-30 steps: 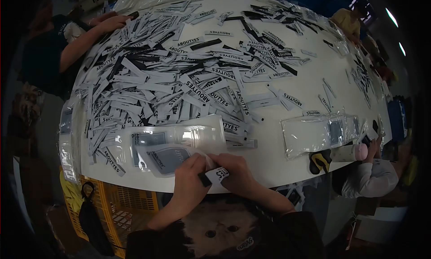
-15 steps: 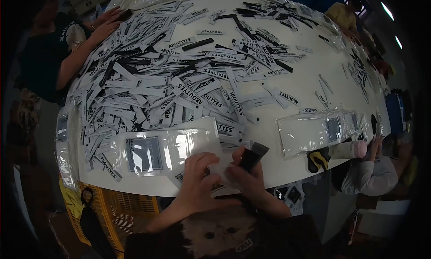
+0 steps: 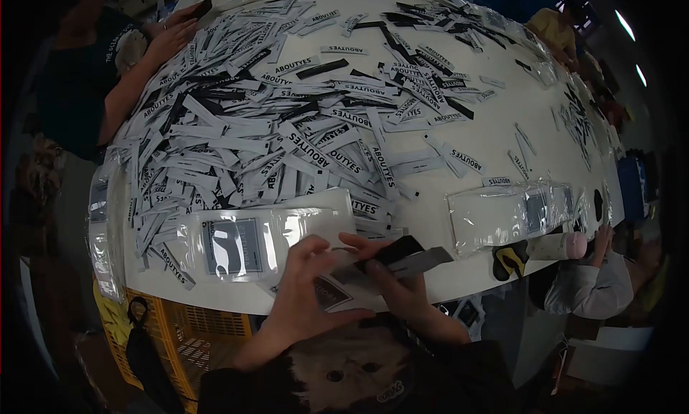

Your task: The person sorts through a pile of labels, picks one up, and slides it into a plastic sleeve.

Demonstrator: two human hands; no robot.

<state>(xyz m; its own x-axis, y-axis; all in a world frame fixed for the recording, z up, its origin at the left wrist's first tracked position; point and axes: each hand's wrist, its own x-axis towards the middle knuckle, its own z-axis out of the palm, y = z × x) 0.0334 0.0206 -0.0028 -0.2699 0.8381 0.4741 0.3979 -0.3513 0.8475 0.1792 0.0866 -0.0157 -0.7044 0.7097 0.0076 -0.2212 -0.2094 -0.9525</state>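
Head view: the left hand (image 3: 307, 288) lies at the near edge of the bench (image 3: 459, 119), palm down, fingers bent and spread over a clear bag (image 3: 331, 293) that shows a dark card with pale print. The thumb points up and right toward the other hand. Its forearm runs back and down to the lower left, toward the person's dark shirt.

The right hand (image 3: 391, 281) sits just right of the left, fingers curled around a label strip (image 3: 410, 256). The strip is dark at its left part and grey at its right end, and it sticks out to the right past the fingers, just above the bench edge. The index finger reaches left toward the left thumb; the two hands are nearly touching over the bag. The right forearm slants down to the lower right.

Just left of the hands lies a second clear bag (image 3: 244, 242) with a grey card inside, flat on the bench. Beyond it spreads a big heap of labels (image 3: 287, 134), white and black, many printed ABOUTYES. To the right rests a pile of empty bags (image 3: 502, 213), with a pale bottle (image 3: 556, 245) on its side just below it.

At the far left another person's hand (image 3: 172, 37) rests on the heap. At the right edge a seated person (image 3: 596, 285) leans toward the bench.
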